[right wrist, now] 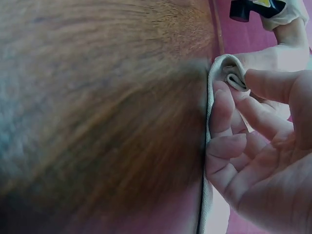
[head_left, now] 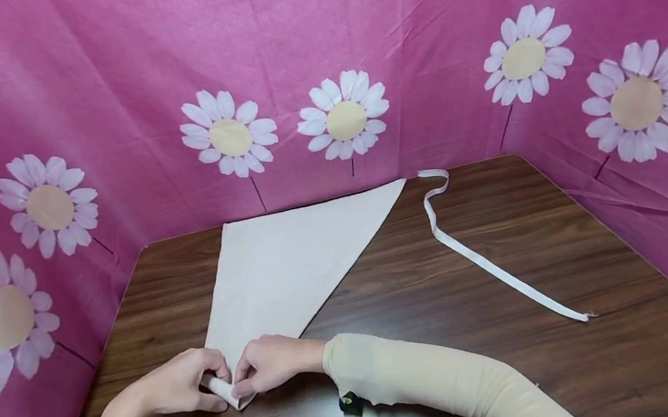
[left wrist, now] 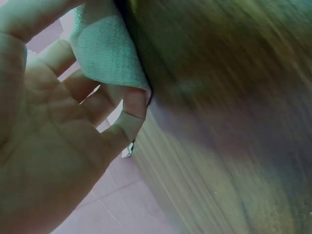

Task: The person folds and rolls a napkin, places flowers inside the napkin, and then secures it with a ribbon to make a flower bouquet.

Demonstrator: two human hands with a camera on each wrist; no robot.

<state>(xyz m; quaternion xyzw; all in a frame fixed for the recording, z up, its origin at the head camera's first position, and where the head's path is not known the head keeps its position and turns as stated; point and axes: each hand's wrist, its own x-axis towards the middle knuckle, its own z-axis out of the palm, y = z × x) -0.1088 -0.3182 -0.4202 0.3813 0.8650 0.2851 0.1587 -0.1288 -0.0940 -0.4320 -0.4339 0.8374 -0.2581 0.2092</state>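
A cream-coloured cloth (head_left: 297,262) lies flat on the table in a roughly triangular shape, its near end rolled up into a small tube. My left hand (head_left: 189,385) grips the left end of this roll, thumb on the near side. At the roll's right end, close to the left fingers, my right hand (head_left: 274,363) pinches the fabric. In the right wrist view the cloth roll (right wrist: 225,59) shows its spiral end beside the thumb and fingertips. The left wrist view has the cloth (left wrist: 109,51) among curled fingers; part of it is out of frame.
A narrow white ribbon (head_left: 492,269) stretches across the right side of the brown wooden table (head_left: 400,339), curling at its far end. Pink curtains (head_left: 317,23) with printed daisies surround the table at the back and both sides.
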